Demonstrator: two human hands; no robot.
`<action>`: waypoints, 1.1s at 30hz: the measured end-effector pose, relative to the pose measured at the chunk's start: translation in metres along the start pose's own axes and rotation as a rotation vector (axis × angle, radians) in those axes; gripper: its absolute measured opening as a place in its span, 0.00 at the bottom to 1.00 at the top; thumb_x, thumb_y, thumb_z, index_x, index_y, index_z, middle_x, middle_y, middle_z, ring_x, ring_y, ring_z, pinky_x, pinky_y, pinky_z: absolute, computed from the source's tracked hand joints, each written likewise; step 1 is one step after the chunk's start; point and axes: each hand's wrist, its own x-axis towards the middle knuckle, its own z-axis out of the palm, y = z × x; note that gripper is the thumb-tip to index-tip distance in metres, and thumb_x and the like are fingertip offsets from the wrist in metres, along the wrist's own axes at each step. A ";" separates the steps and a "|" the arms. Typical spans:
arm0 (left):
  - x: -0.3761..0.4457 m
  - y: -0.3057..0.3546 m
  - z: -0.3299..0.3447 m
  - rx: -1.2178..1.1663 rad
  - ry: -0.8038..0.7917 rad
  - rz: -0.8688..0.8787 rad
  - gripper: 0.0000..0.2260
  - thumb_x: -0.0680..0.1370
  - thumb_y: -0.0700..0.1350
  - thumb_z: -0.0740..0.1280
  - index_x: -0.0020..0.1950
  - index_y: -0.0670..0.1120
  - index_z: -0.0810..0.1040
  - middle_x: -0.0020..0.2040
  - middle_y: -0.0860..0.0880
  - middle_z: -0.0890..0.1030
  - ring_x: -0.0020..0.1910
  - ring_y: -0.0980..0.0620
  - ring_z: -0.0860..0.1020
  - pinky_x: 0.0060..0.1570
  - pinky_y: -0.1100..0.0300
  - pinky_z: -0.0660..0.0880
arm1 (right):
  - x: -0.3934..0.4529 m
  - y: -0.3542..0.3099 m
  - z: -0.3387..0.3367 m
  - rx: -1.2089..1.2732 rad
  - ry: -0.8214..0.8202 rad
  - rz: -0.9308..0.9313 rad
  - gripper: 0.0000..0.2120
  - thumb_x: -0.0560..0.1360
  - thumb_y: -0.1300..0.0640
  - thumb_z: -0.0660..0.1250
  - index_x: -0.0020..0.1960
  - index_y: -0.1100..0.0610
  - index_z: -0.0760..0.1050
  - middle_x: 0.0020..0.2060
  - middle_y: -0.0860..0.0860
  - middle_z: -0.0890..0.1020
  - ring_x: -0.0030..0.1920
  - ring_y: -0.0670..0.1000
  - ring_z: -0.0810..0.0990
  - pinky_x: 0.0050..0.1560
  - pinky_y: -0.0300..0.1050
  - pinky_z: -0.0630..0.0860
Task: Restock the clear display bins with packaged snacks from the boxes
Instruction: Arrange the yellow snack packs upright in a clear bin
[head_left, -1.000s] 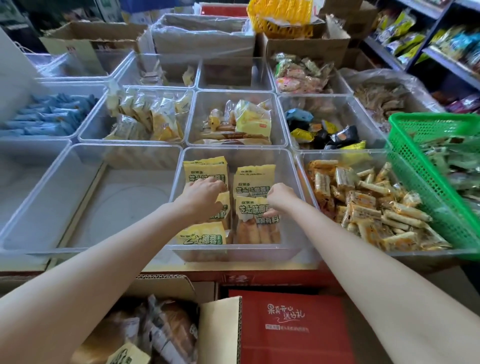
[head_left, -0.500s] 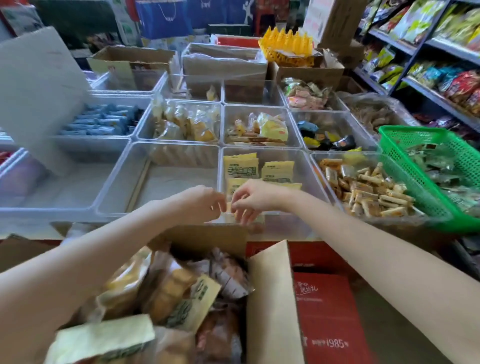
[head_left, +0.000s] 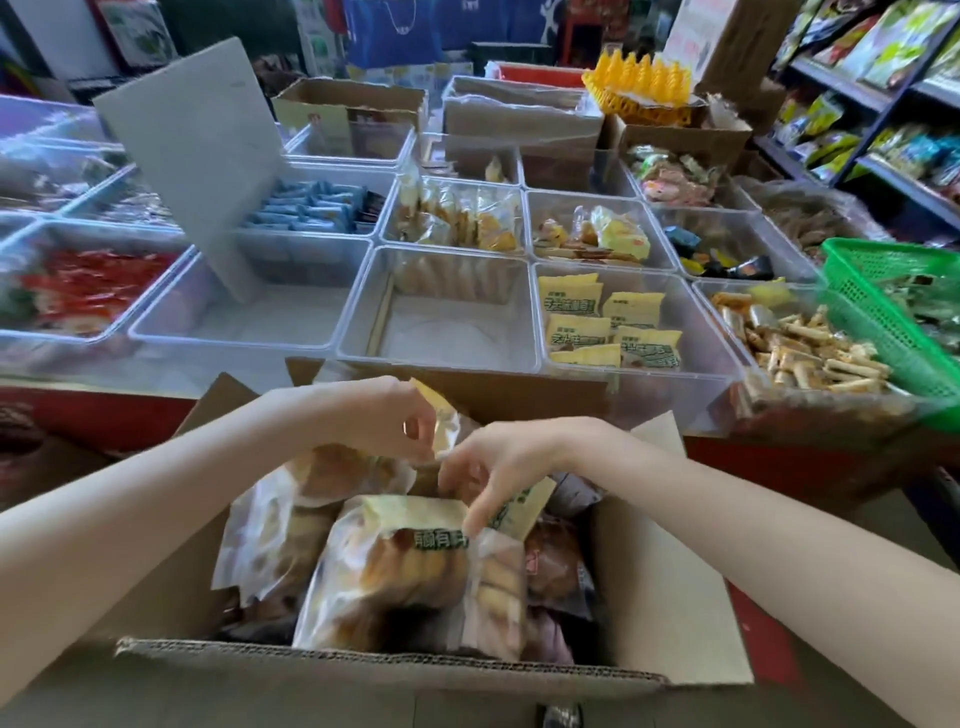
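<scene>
Currently, both hands work inside the cardboard box (head_left: 670, 597). Left hand (head_left: 384, 415) pinches a yellow-topped snack packet (head_left: 441, 415). Right hand (head_left: 493, 467), fingers curled, touches another bread packet (head_left: 400, 561).

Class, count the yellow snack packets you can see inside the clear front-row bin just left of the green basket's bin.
5 show in the bin: back left, back right, middle left, right, front. Others may be hidden beneath.

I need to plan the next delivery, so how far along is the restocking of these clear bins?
Done: the front bin already holds several yellow packets. In hand: both hands are in the open cardboard box; the left hand pinches a packet's corner, and the right hand reaches onto another packet. Left: the box is still well filled, and the neighbouring bin has no packets.
</scene>
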 end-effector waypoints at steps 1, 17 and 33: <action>-0.002 0.001 0.001 0.002 -0.027 0.010 0.06 0.75 0.51 0.66 0.48 0.51 0.80 0.40 0.59 0.75 0.40 0.58 0.74 0.38 0.72 0.69 | 0.003 -0.004 0.008 -0.064 -0.058 0.018 0.34 0.68 0.42 0.73 0.69 0.50 0.67 0.60 0.46 0.73 0.60 0.48 0.72 0.57 0.42 0.71; 0.030 0.022 -0.060 -0.718 0.282 0.009 0.11 0.74 0.54 0.66 0.44 0.47 0.82 0.40 0.52 0.83 0.41 0.53 0.79 0.46 0.61 0.74 | -0.073 0.017 -0.091 0.320 0.603 0.062 0.09 0.80 0.61 0.60 0.52 0.50 0.77 0.38 0.45 0.77 0.30 0.45 0.74 0.26 0.34 0.73; 0.258 0.124 -0.099 -0.586 0.412 0.070 0.19 0.71 0.49 0.72 0.60 0.46 0.75 0.55 0.51 0.78 0.54 0.52 0.76 0.50 0.63 0.73 | -0.110 0.227 -0.154 -0.112 1.031 0.473 0.12 0.81 0.54 0.57 0.51 0.59 0.77 0.41 0.58 0.78 0.46 0.60 0.78 0.37 0.45 0.62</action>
